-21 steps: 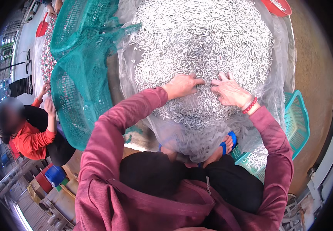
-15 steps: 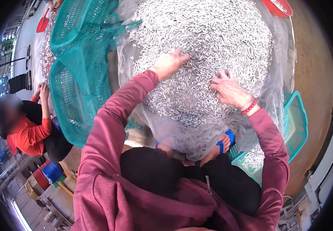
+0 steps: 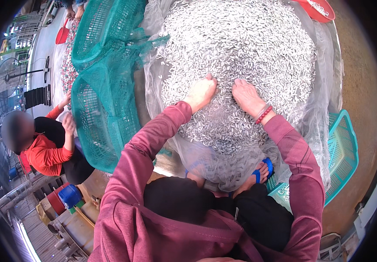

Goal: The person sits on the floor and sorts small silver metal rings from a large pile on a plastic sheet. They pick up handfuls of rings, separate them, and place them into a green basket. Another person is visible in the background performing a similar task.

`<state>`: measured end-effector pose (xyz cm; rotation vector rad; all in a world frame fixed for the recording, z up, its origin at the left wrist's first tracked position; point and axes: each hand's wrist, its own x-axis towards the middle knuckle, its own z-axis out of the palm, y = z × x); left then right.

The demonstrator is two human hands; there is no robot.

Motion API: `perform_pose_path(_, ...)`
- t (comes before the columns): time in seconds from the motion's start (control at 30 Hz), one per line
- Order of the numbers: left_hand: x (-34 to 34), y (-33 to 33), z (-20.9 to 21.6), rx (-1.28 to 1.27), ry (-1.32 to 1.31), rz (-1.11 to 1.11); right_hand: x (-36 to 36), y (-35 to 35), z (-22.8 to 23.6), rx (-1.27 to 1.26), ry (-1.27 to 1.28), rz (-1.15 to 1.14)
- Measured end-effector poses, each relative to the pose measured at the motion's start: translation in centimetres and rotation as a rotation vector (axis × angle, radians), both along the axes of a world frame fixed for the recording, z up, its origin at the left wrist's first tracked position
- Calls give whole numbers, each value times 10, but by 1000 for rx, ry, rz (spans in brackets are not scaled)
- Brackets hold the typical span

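Note:
A broad, shallow heap of small white and grey oblong pieces (image 3: 240,48) lies before me; I cannot tell exactly what they are. Under it spreads a sheer whitish net cloth (image 3: 328,65), gathered in folds along the near side. My left hand (image 3: 203,91) rests on the middle of the heap, fingers curled in and pressed together. Just to its right, a small gap away, my right hand (image 3: 248,98) is also closed with its knuckles up. A red beaded bracelet (image 3: 264,114) circles the right wrist. Whatever lies under the fingers of either hand is hidden.
Teal plastic baskets draped with green netting (image 3: 105,105) stand to the left. A light-green basket (image 3: 343,153) sits at the right, a red scoop (image 3: 317,9) at the far right. Beyond the left baskets, a co-worker in orange (image 3: 46,153) sits by a pile of coloured pieces (image 3: 68,65).
My right hand has moved left, close to my left hand. The left hand's stretched fingers have curled in. The whole view has shifted slightly, and the co-worker's hands have moved apart.

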<state>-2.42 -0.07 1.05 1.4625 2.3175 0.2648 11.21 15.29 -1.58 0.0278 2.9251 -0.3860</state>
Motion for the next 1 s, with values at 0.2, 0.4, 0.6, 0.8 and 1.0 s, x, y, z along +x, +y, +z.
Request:
perform_pose_path(0.2,18,6,-20,75,-99,89,31,18,19,-528,85,80)
perform_pose_path(0.4,19,5,-32,-1,-115,-30,46,30,42,-1017,-184,-507)
perform_pose_path(0.6,-12,17,8,18,-130,31,45,37,64,-1378,-222,-634)
perform_pose_path(0.8,-11,12,15,-135,-17,-211,37,46,85,-955,105,-369)
perform_pose_path(1.0,21,6,-5,-62,201,-234,55,85,96,-1578,115,-683)
